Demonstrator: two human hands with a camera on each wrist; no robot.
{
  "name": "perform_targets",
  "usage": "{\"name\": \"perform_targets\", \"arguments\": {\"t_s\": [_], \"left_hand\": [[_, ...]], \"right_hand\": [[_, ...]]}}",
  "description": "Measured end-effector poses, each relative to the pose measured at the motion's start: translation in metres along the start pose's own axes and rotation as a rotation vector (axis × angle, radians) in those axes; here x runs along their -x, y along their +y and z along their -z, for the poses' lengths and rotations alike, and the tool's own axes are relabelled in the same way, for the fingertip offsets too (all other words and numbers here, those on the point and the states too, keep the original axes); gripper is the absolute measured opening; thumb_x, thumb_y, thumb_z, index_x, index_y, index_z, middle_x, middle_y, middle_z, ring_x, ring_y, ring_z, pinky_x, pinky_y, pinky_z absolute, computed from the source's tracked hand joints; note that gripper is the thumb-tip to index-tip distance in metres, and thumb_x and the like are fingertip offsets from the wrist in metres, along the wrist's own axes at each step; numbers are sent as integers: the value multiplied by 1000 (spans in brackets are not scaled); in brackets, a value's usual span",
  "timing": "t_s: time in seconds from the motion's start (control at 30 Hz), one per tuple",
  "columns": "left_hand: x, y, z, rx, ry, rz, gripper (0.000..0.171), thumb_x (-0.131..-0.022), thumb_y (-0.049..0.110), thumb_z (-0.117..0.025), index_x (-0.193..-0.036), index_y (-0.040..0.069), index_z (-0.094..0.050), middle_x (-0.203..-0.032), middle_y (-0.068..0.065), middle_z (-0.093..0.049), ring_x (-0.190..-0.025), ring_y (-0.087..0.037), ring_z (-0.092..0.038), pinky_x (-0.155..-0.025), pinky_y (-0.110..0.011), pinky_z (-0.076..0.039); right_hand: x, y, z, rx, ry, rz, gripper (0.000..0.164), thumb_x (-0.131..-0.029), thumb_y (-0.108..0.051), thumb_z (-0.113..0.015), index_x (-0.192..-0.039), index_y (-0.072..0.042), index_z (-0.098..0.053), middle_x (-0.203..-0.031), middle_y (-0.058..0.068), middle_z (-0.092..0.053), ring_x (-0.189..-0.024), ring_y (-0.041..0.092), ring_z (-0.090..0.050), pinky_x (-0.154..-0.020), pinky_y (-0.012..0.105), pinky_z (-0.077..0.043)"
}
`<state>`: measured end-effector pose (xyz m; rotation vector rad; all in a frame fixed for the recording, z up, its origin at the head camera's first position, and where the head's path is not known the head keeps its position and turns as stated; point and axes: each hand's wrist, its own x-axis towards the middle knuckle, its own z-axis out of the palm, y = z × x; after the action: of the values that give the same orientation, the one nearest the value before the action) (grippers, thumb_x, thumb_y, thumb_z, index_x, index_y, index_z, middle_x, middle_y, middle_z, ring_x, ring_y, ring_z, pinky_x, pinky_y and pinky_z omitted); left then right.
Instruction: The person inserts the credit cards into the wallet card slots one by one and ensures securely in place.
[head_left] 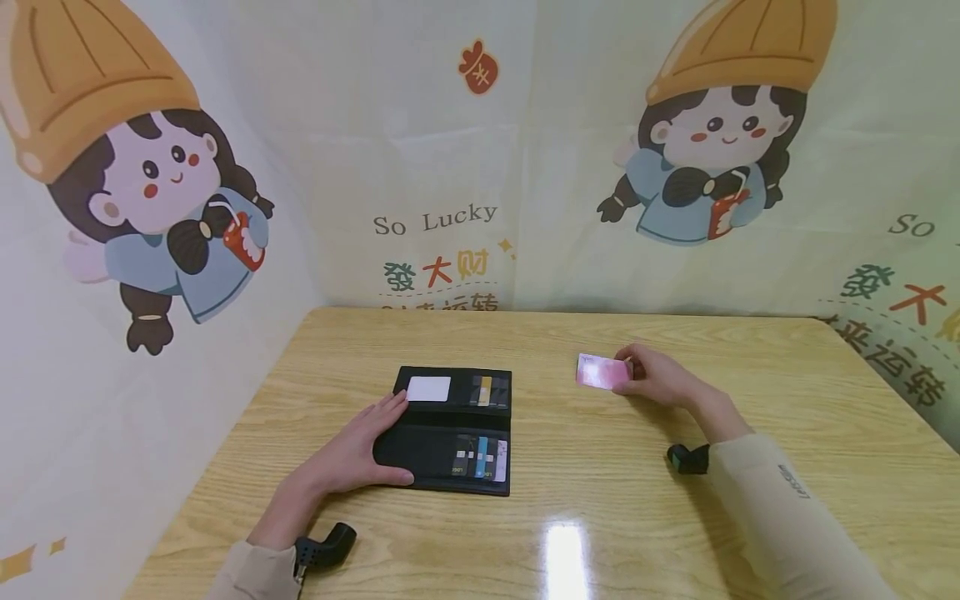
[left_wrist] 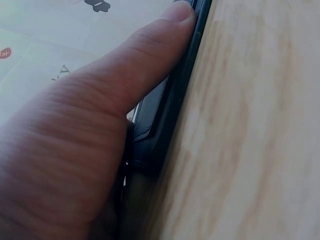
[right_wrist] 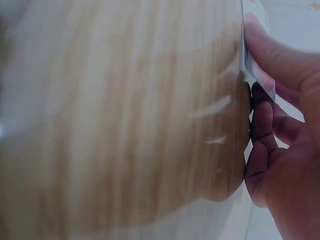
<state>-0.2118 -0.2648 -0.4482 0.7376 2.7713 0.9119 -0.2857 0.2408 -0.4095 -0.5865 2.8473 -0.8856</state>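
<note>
A black wallet (head_left: 427, 450) lies unfolded on the table, left of the middle in the head view. Several cards (head_left: 480, 457) sit in its lower slots, more cards (head_left: 489, 391) in the upper right ones, and a white panel (head_left: 429, 389) shows at its upper left. My left hand (head_left: 356, 446) rests on the wallet's left side with the fingers spread; in the left wrist view the thumb (left_wrist: 150, 50) lies along its edge. To the right, my right hand (head_left: 660, 377) pinches a pink card (head_left: 600, 372) by its right end, low over the tabletop.
The wooden table (head_left: 600, 467) carries both things and mirrors a bright light near its front. A printed cloth (head_left: 562, 167) with cartoon figures hangs behind it and along the left. Small black devices are strapped at both wrists.
</note>
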Motion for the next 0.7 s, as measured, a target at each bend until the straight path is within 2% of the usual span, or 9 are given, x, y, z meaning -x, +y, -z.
{"name": "perform_targets", "arguments": {"t_s": [0.1, 0.27, 0.47, 0.7], "left_hand": [[-1, 0, 0, 0, -2, 3, 116, -72, 64, -82, -159, 7, -31, -167, -6, -20, -151, -37, -14, -118, -60, -14], [-1, -1, 0, -1, -3, 4, 115, -73, 63, -82, -159, 7, -30, -167, -6, -20, -151, -37, -14, -119, -60, -13], [0, -2, -1, 1, 0, -4, 114, -74, 62, -82, -159, 6, -31, -166, -8, -22, -151, -39, -15, -118, -62, -14], [-1, -2, -1, 3, -3, -6, 113, -75, 62, -82, -159, 6, -31, -166, -8, -22, -151, -39, -15, -118, -62, -14]], "right_hand": [[1, 2, 1, -28, -34, -15, 58, -90, -28, -78, -131, 7, -55, -109, 13, -59, -98, 29, -51, -88, 46, -44], [2, 5, 2, -93, -70, -51, 65, -87, -27, -81, -135, 5, -52, -122, 18, -57, -108, 34, -49, -97, 50, -42], [3, 8, 3, -115, -47, -65, 61, -89, -26, -80, -135, 4, -53, -118, 15, -58, -106, 31, -50, -94, 45, -43], [3, 8, -2, -113, 28, -54, 61, -88, -30, -81, -135, 2, -57, -119, 15, -61, -103, 30, -53, -91, 42, -44]]}}
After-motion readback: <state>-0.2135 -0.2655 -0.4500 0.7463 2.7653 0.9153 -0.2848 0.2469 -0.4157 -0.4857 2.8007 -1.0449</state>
